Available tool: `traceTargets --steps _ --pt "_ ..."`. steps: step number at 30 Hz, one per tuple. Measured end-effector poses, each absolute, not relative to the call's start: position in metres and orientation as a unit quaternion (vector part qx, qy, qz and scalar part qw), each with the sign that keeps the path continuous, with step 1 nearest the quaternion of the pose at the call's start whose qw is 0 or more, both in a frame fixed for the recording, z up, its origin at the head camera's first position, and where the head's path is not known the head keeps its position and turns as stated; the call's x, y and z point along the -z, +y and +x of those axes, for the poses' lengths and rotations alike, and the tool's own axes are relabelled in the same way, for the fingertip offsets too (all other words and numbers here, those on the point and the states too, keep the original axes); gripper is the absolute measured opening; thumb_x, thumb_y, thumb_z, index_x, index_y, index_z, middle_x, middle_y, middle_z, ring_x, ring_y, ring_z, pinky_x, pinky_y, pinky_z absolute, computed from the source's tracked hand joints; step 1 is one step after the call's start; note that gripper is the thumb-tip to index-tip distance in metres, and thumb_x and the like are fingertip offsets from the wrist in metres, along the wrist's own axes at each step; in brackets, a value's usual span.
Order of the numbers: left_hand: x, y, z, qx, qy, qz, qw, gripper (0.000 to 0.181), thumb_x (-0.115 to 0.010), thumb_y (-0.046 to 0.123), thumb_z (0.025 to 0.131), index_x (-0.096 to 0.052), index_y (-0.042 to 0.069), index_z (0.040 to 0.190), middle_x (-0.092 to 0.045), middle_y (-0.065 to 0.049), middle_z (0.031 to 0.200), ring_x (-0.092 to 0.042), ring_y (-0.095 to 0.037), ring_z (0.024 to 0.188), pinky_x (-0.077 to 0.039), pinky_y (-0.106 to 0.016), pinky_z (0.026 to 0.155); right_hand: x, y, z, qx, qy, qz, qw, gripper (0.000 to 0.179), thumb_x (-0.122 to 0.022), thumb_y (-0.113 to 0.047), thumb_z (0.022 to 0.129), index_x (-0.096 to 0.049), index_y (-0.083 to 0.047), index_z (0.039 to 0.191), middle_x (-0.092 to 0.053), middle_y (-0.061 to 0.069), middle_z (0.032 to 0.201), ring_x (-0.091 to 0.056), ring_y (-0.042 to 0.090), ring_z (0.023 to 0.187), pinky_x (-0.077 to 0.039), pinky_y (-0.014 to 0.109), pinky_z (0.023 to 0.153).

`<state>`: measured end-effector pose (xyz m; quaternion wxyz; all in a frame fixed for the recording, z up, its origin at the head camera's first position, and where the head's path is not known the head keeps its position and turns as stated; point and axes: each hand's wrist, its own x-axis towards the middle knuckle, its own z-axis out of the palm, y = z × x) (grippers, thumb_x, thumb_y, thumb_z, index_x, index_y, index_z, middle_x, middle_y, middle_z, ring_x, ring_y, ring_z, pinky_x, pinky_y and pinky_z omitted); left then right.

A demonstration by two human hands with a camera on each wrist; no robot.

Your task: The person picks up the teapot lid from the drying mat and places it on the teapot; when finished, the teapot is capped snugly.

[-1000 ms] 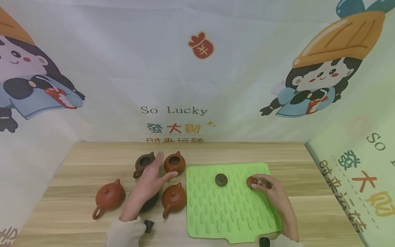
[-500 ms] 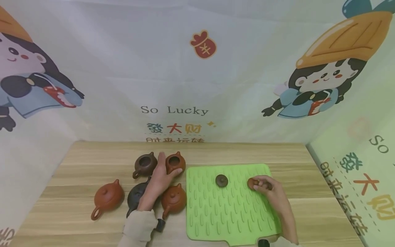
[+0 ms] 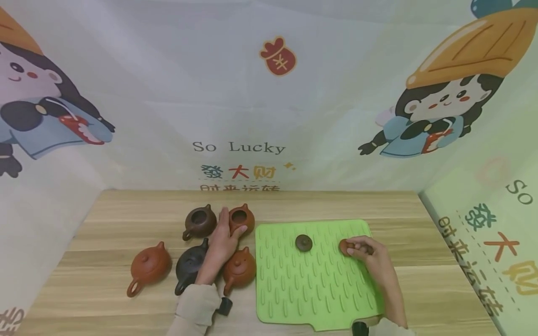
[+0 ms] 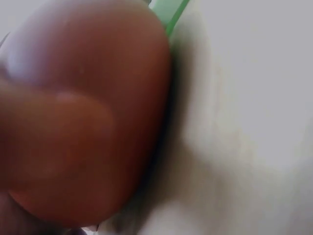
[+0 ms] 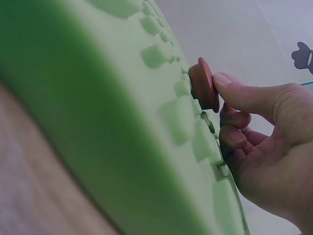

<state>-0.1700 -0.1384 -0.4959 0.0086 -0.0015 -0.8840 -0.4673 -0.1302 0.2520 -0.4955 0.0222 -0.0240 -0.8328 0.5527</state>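
My left hand (image 3: 224, 240) holds the lidless reddish-brown teapot (image 3: 250, 220) at the back right of the group, thumb against its front and fingers along its left side. Up close in the left wrist view, the teapot's rounded clay body (image 4: 112, 44) has a blurred digit across it. Over the right part of the green mat, my right hand (image 3: 378, 261) pinches a reddish-brown teapot lid (image 3: 344, 247). The right wrist view shows the lid (image 5: 203, 85) tilted on edge close to the mat, thumb at its top side. A dark brown lid (image 3: 304, 242) lies on the mat, left of that hand.
Left of the green mat (image 3: 302, 298), a lidless dark brown teapot (image 3: 208, 226) stands at the back. Nearer are a black teapot (image 3: 187, 263) and two lidded reddish teapots, one at far left (image 3: 150, 266) and one beside the mat (image 3: 241, 268). A printed cloth (image 3: 336, 116) hangs behind the table.
My left hand has moved right and come down onto the lidless reddish teapot, uncovering the black teapot and dark brown teapot. The right hand stays at the lid.
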Motion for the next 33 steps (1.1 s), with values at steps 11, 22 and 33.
traceTargets --steps 11,22,33 --pt "0.493 -0.138 -0.172 0.458 -0.889 0.004 0.014 0.081 -0.066 0.015 0.111 -0.018 -0.017 0.167 -0.019 -0.041 0.173 -0.022 -0.056 0.162 -0.025 -0.066 0.132 0.484 0.241 -0.13 -0.528 -0.847 -0.024 0.052 0.019 -0.084 0.004 0.092 -0.081 0.005 0.111 -0.074 0.008 0.098 -0.06 0.005 0.081 -0.051 0.019 0.077" --pt "0.493 -0.138 -0.168 0.456 -0.89 0.002 0.017 0.081 -0.067 0.015 0.11 -0.02 -0.019 0.166 -0.022 -0.044 0.171 -0.024 -0.058 0.161 -0.027 -0.067 0.131 0.467 0.218 -0.129 -0.526 -0.848 -0.006 0.065 0.019 -0.089 0.003 0.087 -0.083 0.002 0.104 -0.067 0.005 0.092 -0.056 0.007 0.08 -0.049 0.021 0.076" --pt "0.494 -0.139 -0.168 0.472 -0.882 0.002 0.006 0.081 -0.066 0.013 0.111 -0.017 -0.017 0.167 -0.018 -0.043 0.173 -0.019 -0.058 0.163 -0.025 -0.066 0.132 0.462 0.184 -0.141 -0.557 -0.829 0.035 0.026 0.016 -0.089 0.002 0.088 -0.083 0.0 0.103 -0.064 0.006 0.092 -0.055 0.012 0.082 -0.048 0.025 0.076"
